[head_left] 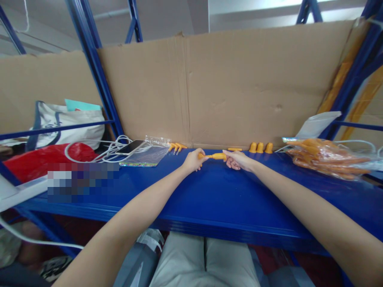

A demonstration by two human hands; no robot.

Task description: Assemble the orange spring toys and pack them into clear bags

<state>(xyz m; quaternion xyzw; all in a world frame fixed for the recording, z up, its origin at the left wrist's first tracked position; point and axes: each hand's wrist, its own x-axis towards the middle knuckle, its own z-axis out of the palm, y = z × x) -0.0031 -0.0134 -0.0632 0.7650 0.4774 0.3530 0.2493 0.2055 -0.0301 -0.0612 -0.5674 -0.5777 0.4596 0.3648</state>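
Both my hands meet over the blue shelf [209,199], each gripping one end of a small orange plastic part [216,156]. My left hand [194,160] is closed around its left end. My right hand [237,160] pinches the right end, fingers curled. Three orange caps [260,148] stand upright behind my right hand, against the cardboard. A thin orange piece [235,150] lies just behind the held part. Two orange T-shaped pieces [177,147] lie to the left, by a clear plastic bag [146,155].
A clear bag of orange parts [326,161] sits at the right. A phone [131,147] with white cables [104,153] lies at the left, beside a red bag [38,161] and a white tote [68,123]. A cardboard sheet [239,87] backs the shelf between blue uprights.
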